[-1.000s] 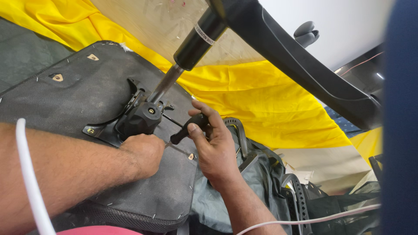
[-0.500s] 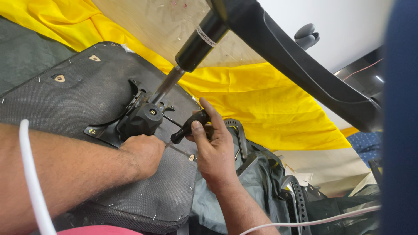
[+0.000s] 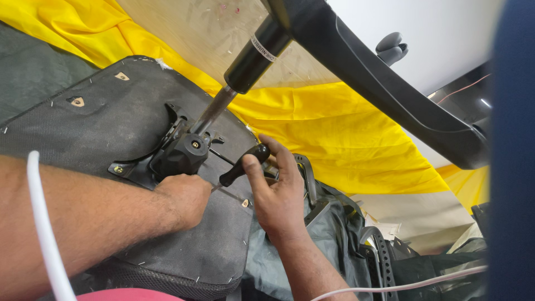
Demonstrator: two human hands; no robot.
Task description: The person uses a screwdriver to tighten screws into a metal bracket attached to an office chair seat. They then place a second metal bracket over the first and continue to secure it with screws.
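- My left hand [image 3: 186,196] rests as a loose fist on the underside of the chair seat [image 3: 100,128], just below the black mechanism [image 3: 181,156]. The fingers are curled under; I cannot tell whether they hold anything.
- My right hand [image 3: 278,192] is clamped on the black lever handle [image 3: 244,165]: thumb along one side, fingertips wrapped over the knob end.
- The lever handle runs diagonally, its lower end pointing toward my left hand, its upper end lying in my right palm.
- The mechanism sits near the middle of the seat underside, fixed on a metal plate with a screw head [image 3: 117,169] visible at its left corner.
- The gas cylinder [image 3: 245,64] rises from the mechanism at a tilt toward the upper right: bare metal rod below, black sleeve above.
- The sleeve joins the black chair base [image 3: 384,83], whose arm sweeps across the upper right.
- The seat lies upside down, tilted, its black fabric stapled along the edge.
- A yellow cloth [image 3: 345,134] lies behind the seat and beneath the chair base.
- A white cable [image 3: 47,234] crosses my left forearm.
- Grey-green fabric [image 3: 334,234] lies bunched under my right wrist.
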